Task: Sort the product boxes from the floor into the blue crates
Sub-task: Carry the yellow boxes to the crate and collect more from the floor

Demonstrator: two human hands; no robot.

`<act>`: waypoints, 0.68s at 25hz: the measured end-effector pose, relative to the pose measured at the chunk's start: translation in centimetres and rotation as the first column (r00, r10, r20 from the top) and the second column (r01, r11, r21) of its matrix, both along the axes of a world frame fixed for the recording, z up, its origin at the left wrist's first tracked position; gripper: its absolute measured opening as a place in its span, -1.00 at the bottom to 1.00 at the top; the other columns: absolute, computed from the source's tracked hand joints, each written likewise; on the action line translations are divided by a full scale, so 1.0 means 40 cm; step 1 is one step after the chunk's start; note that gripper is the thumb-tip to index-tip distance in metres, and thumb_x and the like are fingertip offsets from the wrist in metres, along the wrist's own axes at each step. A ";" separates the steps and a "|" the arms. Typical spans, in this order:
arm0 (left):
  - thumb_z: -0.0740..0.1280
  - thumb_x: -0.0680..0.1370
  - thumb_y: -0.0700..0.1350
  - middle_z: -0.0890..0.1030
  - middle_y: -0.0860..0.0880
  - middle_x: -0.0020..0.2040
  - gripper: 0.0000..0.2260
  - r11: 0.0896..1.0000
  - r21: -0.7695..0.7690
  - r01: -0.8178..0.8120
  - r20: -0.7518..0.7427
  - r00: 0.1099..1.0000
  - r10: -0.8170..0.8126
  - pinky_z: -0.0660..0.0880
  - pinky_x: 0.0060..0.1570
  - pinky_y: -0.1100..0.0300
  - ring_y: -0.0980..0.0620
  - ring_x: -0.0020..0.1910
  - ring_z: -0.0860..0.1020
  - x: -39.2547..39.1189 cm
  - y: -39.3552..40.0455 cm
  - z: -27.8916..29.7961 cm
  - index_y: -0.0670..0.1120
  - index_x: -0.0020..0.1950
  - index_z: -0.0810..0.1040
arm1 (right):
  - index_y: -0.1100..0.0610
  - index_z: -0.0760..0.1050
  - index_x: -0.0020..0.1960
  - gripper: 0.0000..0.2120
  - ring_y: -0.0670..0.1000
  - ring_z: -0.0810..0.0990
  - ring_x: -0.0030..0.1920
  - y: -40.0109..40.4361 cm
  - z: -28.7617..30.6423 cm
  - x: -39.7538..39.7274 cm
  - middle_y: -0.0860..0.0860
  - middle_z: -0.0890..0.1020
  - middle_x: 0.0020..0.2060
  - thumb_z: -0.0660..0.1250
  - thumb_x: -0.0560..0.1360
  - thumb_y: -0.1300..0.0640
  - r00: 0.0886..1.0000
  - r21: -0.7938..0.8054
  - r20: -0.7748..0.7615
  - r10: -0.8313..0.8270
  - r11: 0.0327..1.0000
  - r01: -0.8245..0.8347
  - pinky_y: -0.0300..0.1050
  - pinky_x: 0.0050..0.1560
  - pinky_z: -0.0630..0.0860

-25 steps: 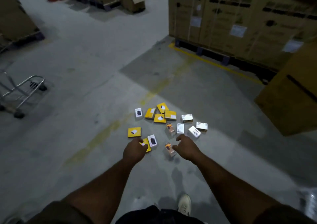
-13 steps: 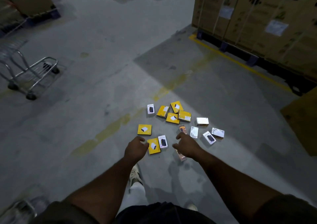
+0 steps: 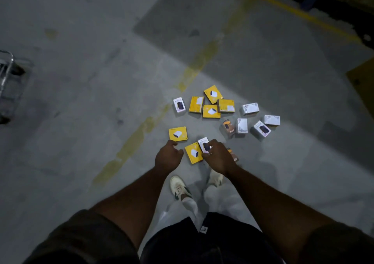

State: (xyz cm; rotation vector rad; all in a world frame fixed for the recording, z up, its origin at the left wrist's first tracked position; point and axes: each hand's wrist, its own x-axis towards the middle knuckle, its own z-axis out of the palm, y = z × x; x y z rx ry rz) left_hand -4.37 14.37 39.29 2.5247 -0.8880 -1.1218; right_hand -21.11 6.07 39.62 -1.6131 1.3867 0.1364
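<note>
Right hand (image 3: 219, 156) pinching white box (image 3: 204, 144); left hand (image 3: 168, 156) loosely curled, empty; box print illegible

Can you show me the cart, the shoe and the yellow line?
cart (image 3: 6, 65): head view, on its metal rail.
shoe (image 3: 179, 188): head view, on its top.
yellow line (image 3: 139, 136): head view, on its worn paint.

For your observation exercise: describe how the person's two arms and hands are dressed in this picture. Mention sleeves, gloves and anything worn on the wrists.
Both forearms are bare from the elbow down. The left hand and right hand wear no gloves, and no watch, band or ring is visible in this dim light. Short dark olive-looking sleeves cover the upper arms: the left sleeve and right sleeve, loose and plain, without visible markings.
</note>
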 end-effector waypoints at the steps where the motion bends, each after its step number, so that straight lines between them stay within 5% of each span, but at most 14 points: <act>1: 0.35 0.54 0.04 0.68 0.00 0.06 -0.65 1.000 0.014 0.005 -0.014 1.000 -0.005 0.45 0.09 0.11 -0.05 0.21 0.57 0.010 -0.019 -0.021 -0.05 0.28 0.46 | 0.19 0.50 0.11 -0.70 0.18 0.56 0.11 -0.017 -0.026 0.014 0.19 0.58 0.05 0.40 0.41 0.11 1.000 0.014 -0.013 -0.022 1.000 0.023 -0.06 0.03 0.44; 10: 0.40 0.51 0.01 0.69 0.04 -0.03 -0.58 0.992 0.130 0.007 0.029 1.000 -0.011 0.46 0.08 0.13 -0.01 0.13 0.60 0.120 -0.209 -0.419 -0.08 0.31 0.41 | 0.25 0.45 0.26 -0.46 0.16 0.53 0.18 -0.192 -0.499 0.114 0.16 0.54 0.16 0.48 0.41 0.01 0.991 0.128 -0.089 -0.098 0.986 0.109 -0.04 0.15 0.43; 17: 0.47 0.43 0.04 0.51 -0.14 0.25 -0.38 0.905 0.262 0.336 -0.012 0.939 -0.345 0.45 0.23 0.00 -0.12 0.27 0.50 0.243 -0.293 -1.000 -0.18 0.39 0.37 | 0.23 0.42 0.34 -0.33 0.14 0.52 0.21 -0.163 -1.026 0.164 0.13 0.54 0.21 0.52 0.33 -0.01 0.920 0.160 -0.222 -0.323 0.919 0.361 -0.07 0.18 0.43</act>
